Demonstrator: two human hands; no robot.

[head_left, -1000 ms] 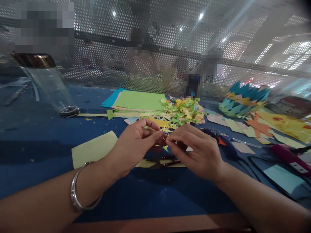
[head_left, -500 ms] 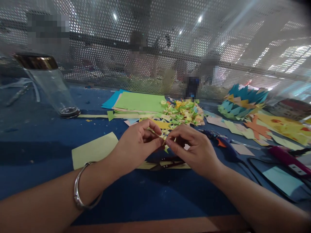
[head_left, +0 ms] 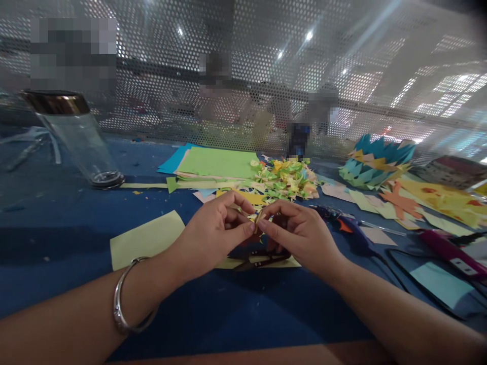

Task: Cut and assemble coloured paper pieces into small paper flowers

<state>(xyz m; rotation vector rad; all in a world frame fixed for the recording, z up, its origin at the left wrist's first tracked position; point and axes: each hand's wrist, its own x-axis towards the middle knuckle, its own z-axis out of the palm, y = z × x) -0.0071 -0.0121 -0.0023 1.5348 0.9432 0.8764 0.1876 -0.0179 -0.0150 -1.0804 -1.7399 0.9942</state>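
My left hand (head_left: pixel 220 225) and my right hand (head_left: pixel 294 225) meet fingertip to fingertip above the blue table. Pinched between them is a small pale yellow paper piece (head_left: pixel 257 219), mostly covered by the fingers. Below the hands lie dark thread snips (head_left: pixel 262 258) on a pale yellow paper strip (head_left: pixel 228 263). Beyond the fingertips rises a heap of small folded paper pieces (head_left: pixel 287 177) in green, yellow and orange. Beside my left wrist rests a pale yellow sheet (head_left: pixel 146 238).
A glass bottle (head_left: pixel 81 147) stands at left. Coloured paper sheets (head_left: pixel 220 161) are stacked behind. To the right are a blue glue gun (head_left: pixel 353 233), a purple power strip (head_left: pixel 451 253), cables, a blue paper crown (head_left: pixel 376 162) and loose papers. A perforated metal screen (head_left: pixel 160 111) borders the back.
The fingertips have shifted slightly on the paper piece, and more of it shows upright between them. The whole view has moved a little; the things on the table stay put.
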